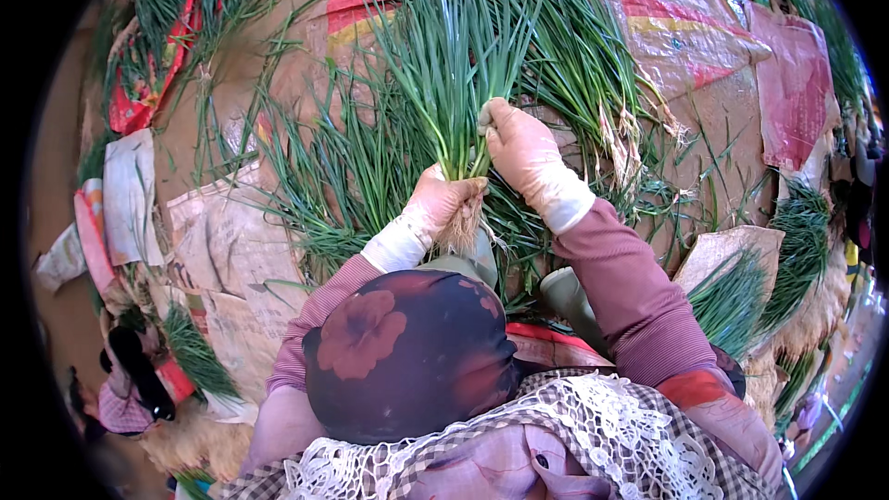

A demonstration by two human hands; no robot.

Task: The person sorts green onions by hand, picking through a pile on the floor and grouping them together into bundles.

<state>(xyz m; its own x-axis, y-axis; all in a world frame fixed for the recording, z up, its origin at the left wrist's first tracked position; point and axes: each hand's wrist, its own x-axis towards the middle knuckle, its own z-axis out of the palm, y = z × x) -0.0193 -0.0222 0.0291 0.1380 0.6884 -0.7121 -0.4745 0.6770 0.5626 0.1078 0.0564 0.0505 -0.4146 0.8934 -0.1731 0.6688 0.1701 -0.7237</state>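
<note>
A bunch of green onions (pixel 451 111) stands fanned out before me, leaves pointing away and pale stringy roots (pixel 460 228) hanging towards me. Gloved in thin whitish rubber, my left hand (pixel 439 203) grips the bunch around its lower stalks, thumb across the front. My right hand (pixel 526 149), in a similar glove, has its curled fingers on stalks at the bunch's right side, higher up; its fingertips are partly hidden. To the right lies a pile of green onions (pixel 590 76) with whitish bulbs and roots. More loose green onions (pixel 347 160) lie left of the held bunch.
Woven plastic sacks (pixel 229 243) and a red sack (pixel 795 83) lie on the muddy brown ground (pixel 278 76). Below my hands are my knee in flowered dark cloth (pixel 410 354) and a rubber boot (pixel 573 298). Another person (pixel 128 389) is at the lower left.
</note>
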